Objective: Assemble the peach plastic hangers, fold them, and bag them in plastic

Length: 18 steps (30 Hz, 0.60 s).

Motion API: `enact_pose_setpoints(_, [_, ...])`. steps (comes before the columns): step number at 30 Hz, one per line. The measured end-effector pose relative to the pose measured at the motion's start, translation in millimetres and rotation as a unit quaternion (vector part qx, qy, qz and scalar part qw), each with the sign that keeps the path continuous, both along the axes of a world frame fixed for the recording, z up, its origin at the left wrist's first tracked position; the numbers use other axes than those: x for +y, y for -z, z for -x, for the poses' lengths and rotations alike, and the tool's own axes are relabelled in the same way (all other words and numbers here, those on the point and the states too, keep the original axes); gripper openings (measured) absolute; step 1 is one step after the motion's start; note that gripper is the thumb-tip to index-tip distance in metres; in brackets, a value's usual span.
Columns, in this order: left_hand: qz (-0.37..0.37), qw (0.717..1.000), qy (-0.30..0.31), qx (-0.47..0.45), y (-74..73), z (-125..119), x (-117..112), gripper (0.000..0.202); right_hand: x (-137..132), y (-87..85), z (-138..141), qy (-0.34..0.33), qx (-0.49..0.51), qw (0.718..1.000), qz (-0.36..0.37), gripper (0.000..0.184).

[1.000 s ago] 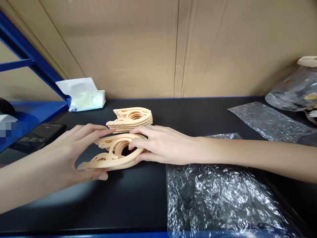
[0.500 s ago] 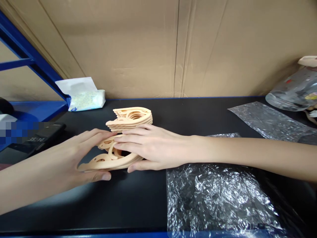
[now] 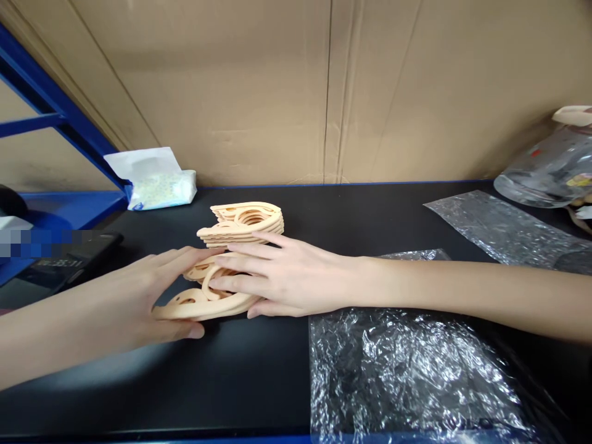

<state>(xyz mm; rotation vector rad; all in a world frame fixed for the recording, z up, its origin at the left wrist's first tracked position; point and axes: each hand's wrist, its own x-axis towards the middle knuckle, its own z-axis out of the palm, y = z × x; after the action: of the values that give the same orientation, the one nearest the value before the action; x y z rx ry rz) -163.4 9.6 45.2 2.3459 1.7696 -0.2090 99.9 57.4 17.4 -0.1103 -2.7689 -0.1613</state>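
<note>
A near stack of beige plastic folding hangers (image 3: 226,303) lies on the black table between my hands. My left hand (image 3: 152,293) cups its left end, with the thumb along the front edge and the fingers reaching round the back. Across the right part of the stack lies my right hand (image 3: 287,274); its fingers rest over the top and its thumb is at the front edge. Both hands are closed around the stack, and the right fingers hide part of it. Just behind stands another neat stack of the same hangers (image 3: 243,233), close to my right fingertips.
Crinkled clear plastic bags (image 3: 407,376) lie under and in front of my right forearm. Another clear bag (image 3: 490,222) is farther back, beside a large clear bottle (image 3: 541,176). At left are a tissue pack (image 3: 161,188), a dark phone-like device (image 3: 69,265) and a blue frame (image 3: 78,135).
My left hand has shifted slightly right, and the left end of the near stack has moved right with it. My right thumb has slid a little to the right. The back stack stays put.
</note>
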Motion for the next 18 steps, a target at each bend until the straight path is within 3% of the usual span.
enact_pose_setpoints(6, [-0.005,1.0,0.002,0.021,-2.8,0.9,3.2,0.081,-2.0,1.8,-7.4,0.044,0.029,0.993,0.101,0.057])
enact_pose_setpoints(14, [-0.02,0.999,-0.01,0.034,-5.6,-3.3,5.2,0.08,-1.4,4.4,-6.0,0.061,0.015,0.991,0.117,0.041])
enact_pose_setpoints(18, [-0.038,0.998,-0.039,0.02,-8.1,-12.1,0.9,0.075,-4.3,4.8,-5.6,0.069,0.022,0.988,0.133,0.046])
